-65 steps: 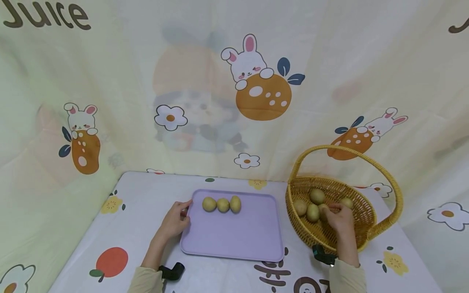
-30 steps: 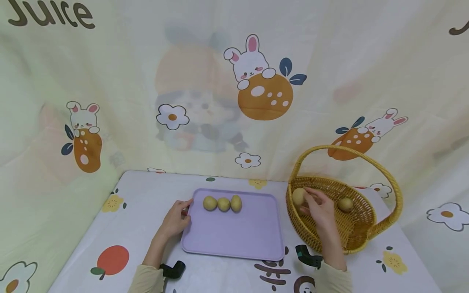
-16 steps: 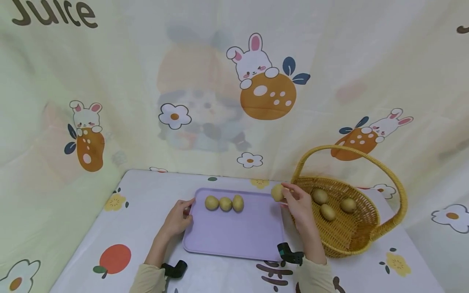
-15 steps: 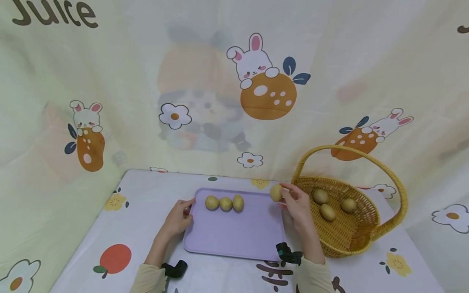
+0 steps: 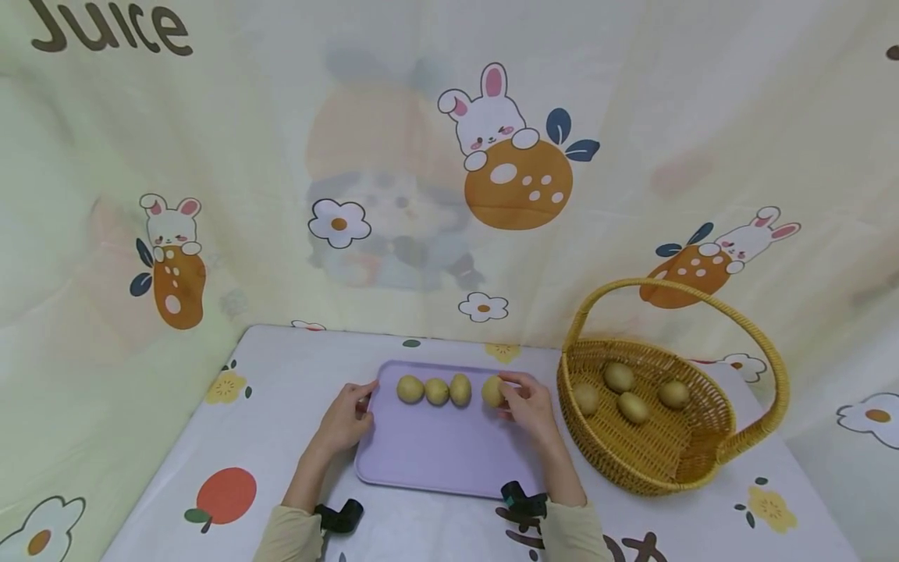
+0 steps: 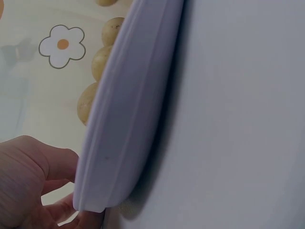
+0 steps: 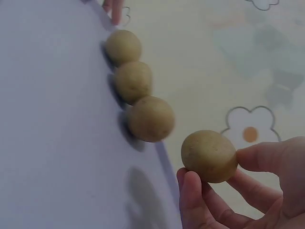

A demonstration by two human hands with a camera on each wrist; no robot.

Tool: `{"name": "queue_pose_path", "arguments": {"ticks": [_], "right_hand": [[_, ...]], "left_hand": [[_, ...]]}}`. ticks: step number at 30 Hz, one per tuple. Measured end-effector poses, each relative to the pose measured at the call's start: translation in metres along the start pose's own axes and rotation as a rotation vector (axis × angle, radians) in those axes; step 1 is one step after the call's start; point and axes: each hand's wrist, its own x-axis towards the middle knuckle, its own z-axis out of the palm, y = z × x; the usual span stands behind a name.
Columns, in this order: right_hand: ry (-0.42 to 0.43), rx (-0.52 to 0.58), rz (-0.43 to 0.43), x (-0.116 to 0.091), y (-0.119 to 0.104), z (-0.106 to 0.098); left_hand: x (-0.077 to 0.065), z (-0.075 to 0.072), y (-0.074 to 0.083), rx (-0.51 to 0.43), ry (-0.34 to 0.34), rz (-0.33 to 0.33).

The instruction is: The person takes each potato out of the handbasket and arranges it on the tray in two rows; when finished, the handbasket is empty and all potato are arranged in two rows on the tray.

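My right hand (image 5: pixel 530 406) pinches a potato (image 7: pixel 208 156) between thumb and fingertips, over the right part of the purple tray (image 5: pixel 435 453). The right wrist view has its shadow on the tray, apart from it. Three potatoes lie in a touching row along the tray's far edge: a left one (image 5: pixel 410 389), a middle one (image 5: pixel 437 392) and a right one (image 5: pixel 460 389). At the tray's left edge my left hand (image 5: pixel 344 421) holds the rim, its thumb (image 6: pixel 64 164) against the side and fingers curled round the corner; some fingers are partly hidden there.
A wicker basket (image 5: pixel 611 460) with a tall arched handle (image 5: pixel 762 347) stands right of the tray, several potatoes (image 5: pixel 634 407) inside. The tablecloth (image 5: pixel 281 390) is printed with fruit and flowers. A patterned curtain (image 5: pixel 393 312) hangs behind the table.
My right hand has taken a potato out of the basket and carried it left, over the tray. The left hand has stayed at the tray's edge. The view has shifted slightly.
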Motion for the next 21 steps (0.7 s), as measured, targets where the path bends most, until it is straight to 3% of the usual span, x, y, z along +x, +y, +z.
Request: {"name": "queue_pose_path", "arguments": {"ticks": [21], "right_hand": [[-0.001,0.005,-0.009,0.011,0.026,0.018]], "left_hand": [[0.000,-0.001,0.000,0.003,0.000,0.012]]}}
